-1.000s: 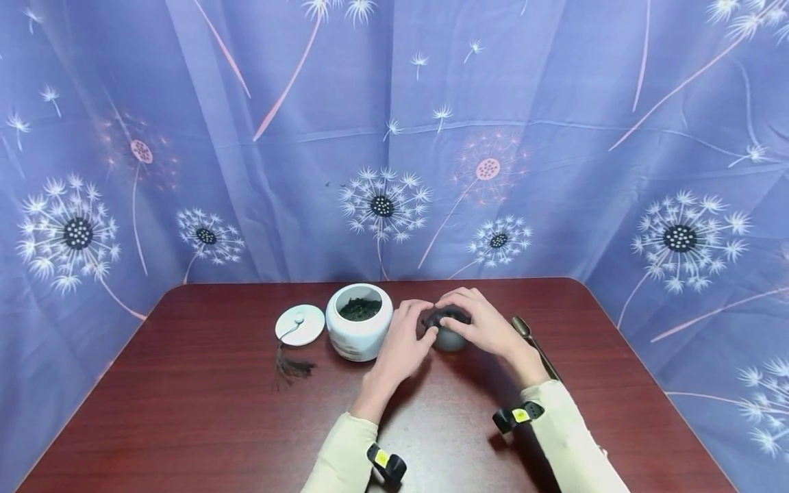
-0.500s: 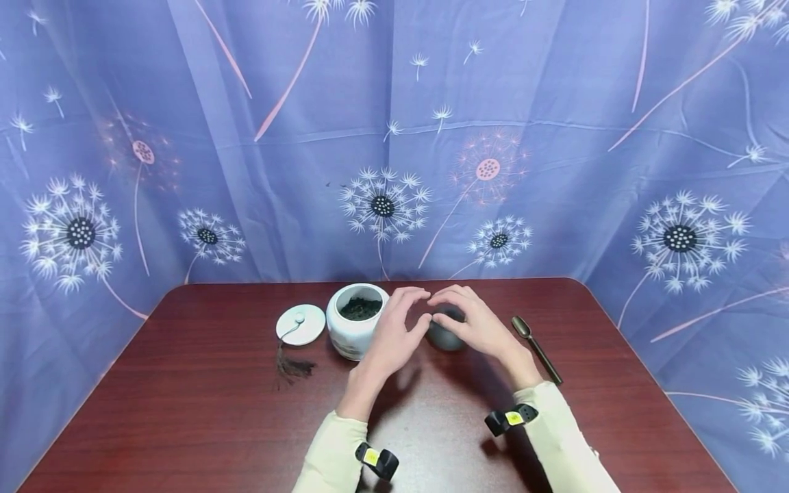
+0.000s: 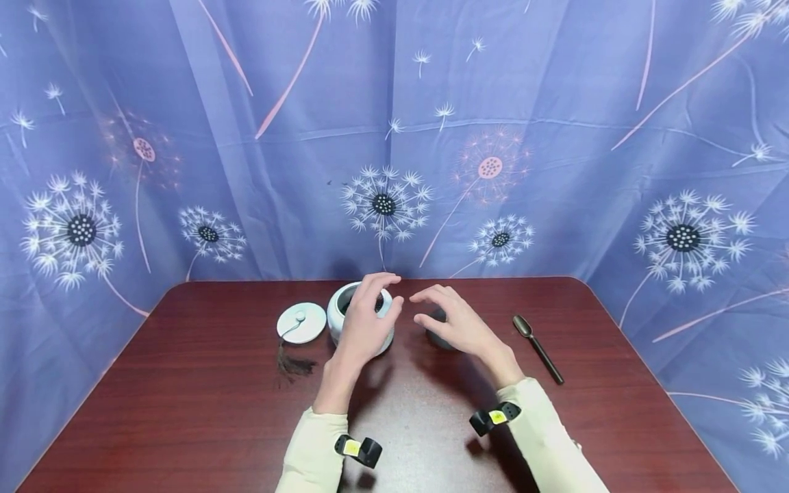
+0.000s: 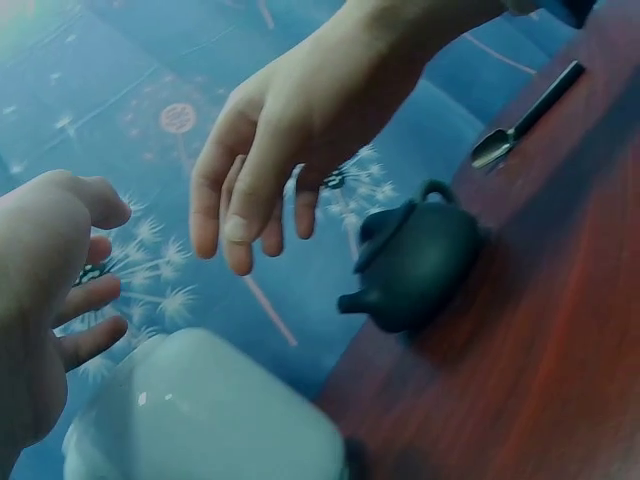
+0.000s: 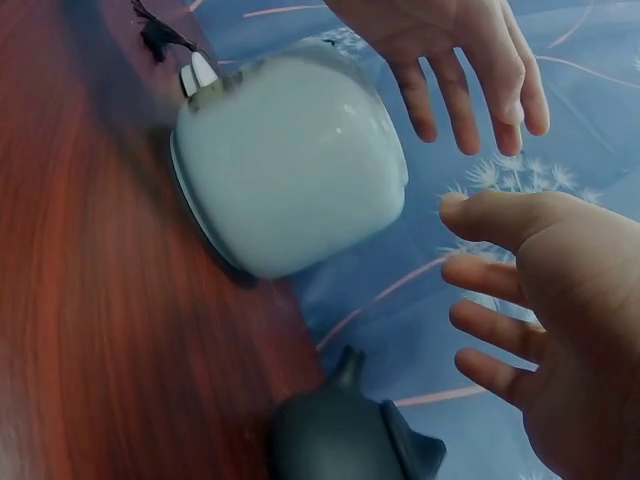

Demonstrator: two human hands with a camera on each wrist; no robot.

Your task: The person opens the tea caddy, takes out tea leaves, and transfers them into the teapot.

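My left hand (image 3: 362, 327) hovers over the white jar (image 3: 336, 316), fingers spread and holding nothing. It hides much of the jar and the dark leaves inside. To the right, my right hand (image 3: 461, 323) hangs above a small dark teapot (image 4: 425, 265), its fingers loosely bent around air. A lid (image 4: 384, 238) sits on the teapot's top, and the spout (image 4: 360, 303) points toward the jar. In the right wrist view, a gap separates the right fingers (image 5: 500, 325) from the teapot below.
A white lid (image 3: 302, 324) with a dark tassel (image 3: 294, 365) lies left of the jar. Right of the teapot lies a dark scoop (image 3: 539, 349). The wooden table (image 3: 185, 411) meets a blue dandelion curtain (image 3: 296, 171) at the back.
Both hands have come off the teapot lid. The left hand has moved left over the jar; the right has drawn slightly left above the teapot. The whole scoop now shows.
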